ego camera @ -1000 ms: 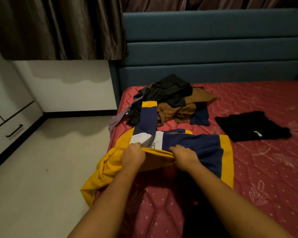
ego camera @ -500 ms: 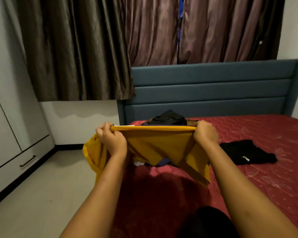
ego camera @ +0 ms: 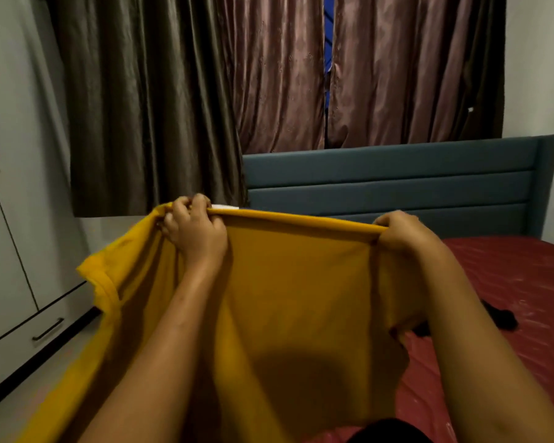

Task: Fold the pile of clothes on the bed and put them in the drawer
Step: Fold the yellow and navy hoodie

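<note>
A yellow shirt [ego camera: 301, 298] hangs spread in front of me, held up by its top edge. My left hand [ego camera: 194, 228] grips that edge at the left and my right hand [ego camera: 403, 230] grips it at the right. The cloth hides the pile of clothes on the bed. A bit of a black garment [ego camera: 496, 318] shows on the red mattress [ego camera: 509, 282], right of my right forearm. The drawer [ego camera: 29, 334] with a dark handle sits low in the white wardrobe at the left.
A blue padded headboard [ego camera: 397, 187] stands behind the shirt, with brown curtains [ego camera: 269, 75] above it. The white wardrobe [ego camera: 4, 235] lines the left wall, and pale floor [ego camera: 23, 404] lies between it and the bed.
Both hands have lifted the yellow shirt off the mattress and drawn it out wide at chest height. It now covers the pile of clothes, and my view has tilted upward.
</note>
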`<state>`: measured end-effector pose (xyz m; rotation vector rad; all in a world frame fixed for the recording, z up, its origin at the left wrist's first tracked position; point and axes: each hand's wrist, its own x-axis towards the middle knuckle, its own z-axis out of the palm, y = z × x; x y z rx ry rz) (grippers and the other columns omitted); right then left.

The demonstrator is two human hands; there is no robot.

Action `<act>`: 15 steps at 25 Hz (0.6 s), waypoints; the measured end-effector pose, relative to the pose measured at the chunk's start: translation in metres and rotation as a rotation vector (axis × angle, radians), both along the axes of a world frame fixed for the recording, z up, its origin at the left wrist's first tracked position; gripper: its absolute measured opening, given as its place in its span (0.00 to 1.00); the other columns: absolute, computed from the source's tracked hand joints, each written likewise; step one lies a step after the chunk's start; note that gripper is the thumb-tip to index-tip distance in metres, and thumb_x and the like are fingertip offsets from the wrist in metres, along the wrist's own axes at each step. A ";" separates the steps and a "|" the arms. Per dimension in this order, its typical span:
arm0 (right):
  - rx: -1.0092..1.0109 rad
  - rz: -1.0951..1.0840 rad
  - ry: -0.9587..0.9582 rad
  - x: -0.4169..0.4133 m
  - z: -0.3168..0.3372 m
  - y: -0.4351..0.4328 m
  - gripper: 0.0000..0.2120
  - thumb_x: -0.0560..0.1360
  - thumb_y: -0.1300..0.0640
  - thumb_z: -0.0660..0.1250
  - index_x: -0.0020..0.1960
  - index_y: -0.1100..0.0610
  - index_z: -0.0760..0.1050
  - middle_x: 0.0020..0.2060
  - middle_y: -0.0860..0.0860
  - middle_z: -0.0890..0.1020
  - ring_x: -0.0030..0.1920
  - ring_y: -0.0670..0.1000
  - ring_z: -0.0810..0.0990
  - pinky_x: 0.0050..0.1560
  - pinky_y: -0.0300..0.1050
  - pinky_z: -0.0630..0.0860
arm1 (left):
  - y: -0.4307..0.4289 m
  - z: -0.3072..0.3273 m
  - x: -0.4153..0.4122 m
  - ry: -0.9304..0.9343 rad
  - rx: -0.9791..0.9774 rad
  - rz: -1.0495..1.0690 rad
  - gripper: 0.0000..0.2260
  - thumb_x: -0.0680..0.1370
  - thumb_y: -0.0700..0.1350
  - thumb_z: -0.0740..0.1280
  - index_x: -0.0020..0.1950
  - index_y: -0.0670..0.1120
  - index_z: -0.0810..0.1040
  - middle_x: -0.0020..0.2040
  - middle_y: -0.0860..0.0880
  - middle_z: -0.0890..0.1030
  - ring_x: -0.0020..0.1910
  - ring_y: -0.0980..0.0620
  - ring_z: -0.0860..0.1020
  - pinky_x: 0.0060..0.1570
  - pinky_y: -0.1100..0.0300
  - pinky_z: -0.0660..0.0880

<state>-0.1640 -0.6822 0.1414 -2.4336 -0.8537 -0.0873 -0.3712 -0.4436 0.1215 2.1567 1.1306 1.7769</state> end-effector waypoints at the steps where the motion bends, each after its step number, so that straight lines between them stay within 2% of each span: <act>1: -0.199 0.103 0.056 0.010 -0.009 0.003 0.10 0.73 0.61 0.70 0.51 0.48 0.78 0.53 0.55 0.80 0.49 0.55 0.78 0.49 0.49 0.77 | 0.013 -0.020 0.003 0.110 -0.117 -0.021 0.11 0.74 0.40 0.63 0.57 0.45 0.76 0.63 0.38 0.70 0.60 0.36 0.68 0.65 0.45 0.63; 3: -0.490 0.331 0.154 0.027 -0.028 0.014 0.13 0.73 0.59 0.72 0.56 0.51 0.77 0.55 0.51 0.80 0.53 0.53 0.79 0.55 0.50 0.77 | 0.046 -0.058 0.010 0.377 -0.439 -0.040 0.12 0.77 0.42 0.61 0.59 0.46 0.75 0.63 0.38 0.70 0.59 0.35 0.71 0.62 0.47 0.68; 4: -0.515 0.432 0.250 0.035 -0.035 0.022 0.15 0.73 0.60 0.72 0.58 0.53 0.76 0.55 0.51 0.80 0.53 0.53 0.79 0.55 0.51 0.78 | 0.061 -0.072 0.015 0.486 -0.637 -0.053 0.12 0.77 0.42 0.60 0.59 0.45 0.76 0.61 0.37 0.72 0.57 0.36 0.73 0.59 0.48 0.72; 6: -0.329 0.587 0.610 0.059 -0.048 0.050 0.14 0.74 0.68 0.68 0.57 0.56 0.74 0.49 0.50 0.82 0.46 0.49 0.82 0.44 0.46 0.80 | 0.096 -0.096 0.031 0.568 -1.021 -0.102 0.09 0.76 0.36 0.58 0.50 0.39 0.77 0.48 0.38 0.77 0.46 0.40 0.78 0.45 0.53 0.76; 7: -0.213 0.616 0.721 0.072 -0.057 0.061 0.14 0.74 0.72 0.65 0.53 0.56 0.74 0.44 0.49 0.82 0.43 0.49 0.81 0.40 0.44 0.79 | 0.105 -0.103 0.037 0.477 -1.165 -0.171 0.07 0.75 0.33 0.57 0.45 0.37 0.75 0.43 0.39 0.76 0.40 0.41 0.77 0.39 0.55 0.75; 8: -0.093 0.601 0.695 0.087 -0.067 0.078 0.17 0.74 0.75 0.62 0.47 0.53 0.76 0.40 0.49 0.81 0.40 0.50 0.80 0.39 0.45 0.77 | 0.114 -0.108 0.045 0.348 -1.255 -0.251 0.07 0.75 0.32 0.57 0.41 0.37 0.73 0.40 0.40 0.75 0.36 0.43 0.76 0.35 0.55 0.74; 9: -0.028 0.508 0.486 0.105 -0.080 0.097 0.20 0.72 0.75 0.61 0.40 0.51 0.76 0.38 0.50 0.80 0.40 0.51 0.78 0.41 0.47 0.76 | 0.124 -0.113 0.059 0.219 -1.272 -0.315 0.07 0.77 0.33 0.57 0.40 0.38 0.72 0.38 0.40 0.74 0.33 0.45 0.73 0.33 0.55 0.73; 10: -0.001 0.366 0.179 0.122 -0.095 0.118 0.18 0.70 0.72 0.63 0.37 0.49 0.77 0.41 0.50 0.81 0.43 0.53 0.78 0.45 0.48 0.74 | 0.135 -0.118 0.077 0.148 -1.227 -0.361 0.06 0.79 0.36 0.58 0.43 0.38 0.72 0.39 0.40 0.73 0.34 0.46 0.72 0.33 0.56 0.71; 11: -0.041 0.213 -0.145 0.134 -0.114 0.137 0.15 0.68 0.66 0.68 0.41 0.45 0.79 0.49 0.51 0.81 0.50 0.55 0.77 0.52 0.50 0.72 | 0.139 -0.125 0.097 0.141 -1.151 -0.412 0.04 0.80 0.39 0.60 0.51 0.39 0.71 0.45 0.40 0.74 0.38 0.45 0.73 0.36 0.55 0.72; 12: -0.133 0.136 -0.371 0.135 -0.134 0.152 0.18 0.67 0.59 0.73 0.52 0.41 0.79 0.62 0.50 0.77 0.61 0.56 0.73 0.60 0.52 0.67 | 0.140 -0.135 0.117 0.202 -1.061 -0.474 0.11 0.81 0.42 0.62 0.62 0.41 0.67 0.54 0.40 0.74 0.47 0.42 0.75 0.44 0.52 0.74; 13: -0.233 0.149 -0.445 0.134 -0.162 0.164 0.28 0.67 0.53 0.75 0.63 0.38 0.73 0.72 0.48 0.66 0.71 0.58 0.64 0.66 0.56 0.59 | 0.136 -0.152 0.135 0.337 -0.971 -0.524 0.23 0.80 0.44 0.65 0.71 0.43 0.60 0.65 0.40 0.69 0.60 0.40 0.72 0.57 0.48 0.73; 14: -0.313 0.188 -0.422 0.129 -0.190 0.170 0.34 0.70 0.51 0.73 0.71 0.37 0.64 0.77 0.47 0.56 0.75 0.58 0.55 0.70 0.60 0.53 | 0.125 -0.175 0.148 0.537 -0.883 -0.548 0.33 0.78 0.46 0.67 0.77 0.44 0.51 0.74 0.41 0.61 0.71 0.40 0.64 0.67 0.47 0.65; 15: -0.367 0.245 -0.369 0.123 -0.219 0.170 0.34 0.74 0.51 0.69 0.74 0.37 0.57 0.78 0.47 0.50 0.77 0.58 0.50 0.72 0.61 0.52 | 0.110 -0.203 0.157 0.744 -0.804 -0.572 0.39 0.78 0.48 0.68 0.78 0.44 0.45 0.77 0.41 0.53 0.76 0.41 0.56 0.72 0.49 0.57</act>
